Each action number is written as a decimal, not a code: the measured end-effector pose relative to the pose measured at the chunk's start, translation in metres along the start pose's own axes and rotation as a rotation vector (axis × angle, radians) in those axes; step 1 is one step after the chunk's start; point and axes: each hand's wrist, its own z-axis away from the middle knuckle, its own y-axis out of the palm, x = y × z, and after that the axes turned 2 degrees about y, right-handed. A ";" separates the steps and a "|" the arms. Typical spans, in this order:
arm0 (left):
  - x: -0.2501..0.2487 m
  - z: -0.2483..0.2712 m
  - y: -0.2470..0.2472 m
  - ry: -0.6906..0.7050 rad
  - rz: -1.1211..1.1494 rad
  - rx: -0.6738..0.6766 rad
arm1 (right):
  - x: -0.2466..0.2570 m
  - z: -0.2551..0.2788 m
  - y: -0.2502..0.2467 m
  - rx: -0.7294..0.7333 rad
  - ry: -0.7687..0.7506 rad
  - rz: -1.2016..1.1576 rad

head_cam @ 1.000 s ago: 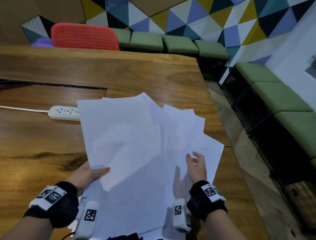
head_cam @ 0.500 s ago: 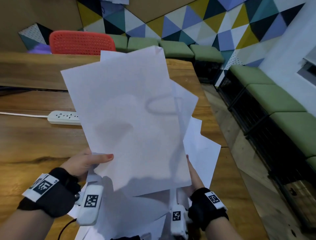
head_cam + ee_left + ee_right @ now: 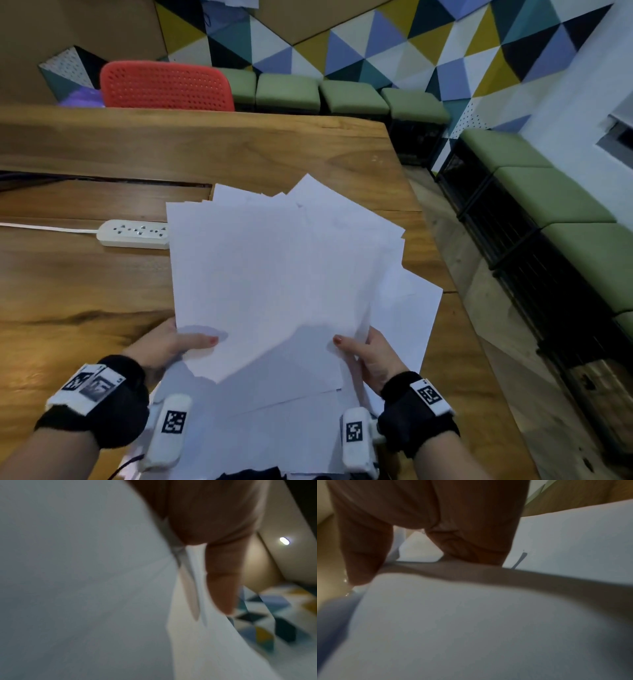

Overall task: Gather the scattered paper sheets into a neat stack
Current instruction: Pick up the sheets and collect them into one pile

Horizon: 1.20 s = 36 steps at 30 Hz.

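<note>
**Paper sheets fanned out between two hands at the worktop's near edge**

The paper sheets [image 3: 274, 274] are white and blank, and they lie in a loose, uneven fan over the right half of the wooden worktop [image 3: 68, 281], close to its near edge, with corners sticking out at different angles toward the far side and the right edge. Whether their far ends rest on the wood or hover just above it cannot be told.

At the far left, a white power strip [image 3: 133, 233] lies on the worktop with its cord running off to the left; its right end is hidden behind the left edge of the fan. Next comes the left hand [image 3: 164, 346], which grips the near left corner of the fan: the thumb lies flat on top of the sheets and the fingers are tucked out of sight beneath. The left wrist view, blurred, shows the left hand [image 3: 214, 520] with its thumb stretched along the paper.

Further right, the right hand [image 3: 370, 353] holds the near right part of the fan the same way, thumb on top and fingers under; a few sheets spread out beyond it toward the right edge. The right wrist view shows the right hand [image 3: 419, 513] with fingers curled around the paper's edge.

Behind the far edge stands a red perforated chair [image 3: 164, 87], and green cushioned benches [image 3: 352, 97] run along the patterned wall.
</note>
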 end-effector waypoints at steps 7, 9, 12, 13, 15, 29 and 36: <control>0.000 -0.013 0.012 -0.041 -0.018 -0.038 | 0.008 -0.007 0.011 -0.164 -0.002 0.143; 0.005 -0.020 0.017 -0.024 -0.036 -0.073 | 0.001 -0.012 0.018 -0.242 -0.002 0.232; 0.010 -0.023 0.017 -0.036 -0.051 -0.108 | -0.004 -0.010 0.027 -0.310 -0.012 0.156; 0.012 -0.022 0.017 -0.043 -0.083 -0.100 | -0.005 -0.010 0.030 -0.285 -0.024 0.082; 0.014 -0.021 0.020 -0.049 -0.115 -0.093 | -0.006 -0.010 0.036 -0.255 -0.021 0.063; 0.033 -0.022 -0.017 0.000 0.118 -0.435 | 0.020 -0.025 -0.059 -0.645 0.334 1.140; 0.034 -0.035 -0.006 -0.024 0.153 -0.422 | -0.009 -0.015 0.007 -0.269 0.335 1.464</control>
